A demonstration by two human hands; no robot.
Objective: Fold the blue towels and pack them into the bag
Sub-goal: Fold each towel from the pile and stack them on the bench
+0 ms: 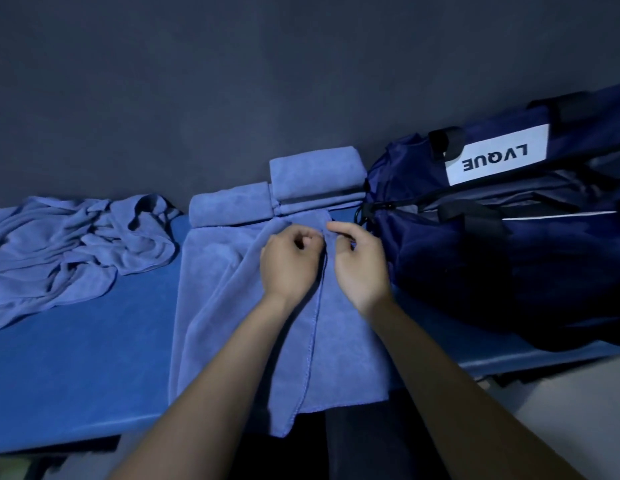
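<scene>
Centrally, left hand and right hand pinch the far edge of a spread blue towel; navy bag at right.

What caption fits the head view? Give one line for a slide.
Both hands, left hand and right hand, pinch the towel being folded, beside folded towels and the bag.

Matt fleecy cloth towel; smooth nylon-like bag.
</scene>
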